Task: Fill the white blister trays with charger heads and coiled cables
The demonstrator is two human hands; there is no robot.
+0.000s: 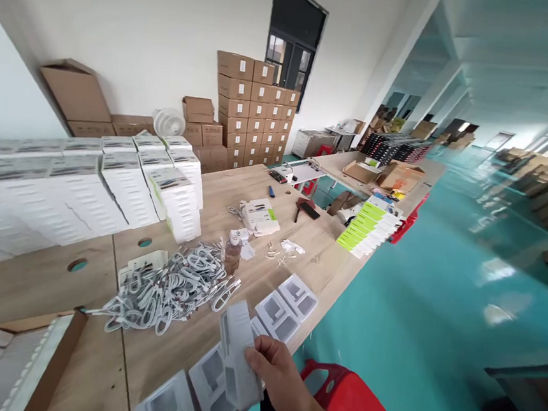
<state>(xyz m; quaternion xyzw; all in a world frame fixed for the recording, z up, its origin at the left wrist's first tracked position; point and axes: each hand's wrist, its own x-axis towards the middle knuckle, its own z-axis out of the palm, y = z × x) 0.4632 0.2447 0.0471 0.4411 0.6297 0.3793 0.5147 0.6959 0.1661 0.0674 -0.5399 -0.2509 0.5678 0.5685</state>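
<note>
My right hand (276,372) pinches a grey moulded plastic tray (237,349), perhaps several nested together, by its right side and tilts it up on edge. Below and left of it lie similar plastic trays (167,407) in a row along the table's front edge. More of these empty trays (297,295) continue the row just beyond my hand. A tangled heap of grey cables (171,289) sits farther left, beside a bottle of brownish liquid (232,253). My left hand is out of view.
Stacked white boxes (117,185) line the table's back left. An open carton (44,364) stands at lower left. White booklets (259,217), small white parts (274,251) and a phone (309,209) lie farther along. A red stool (357,404) is close to my right arm.
</note>
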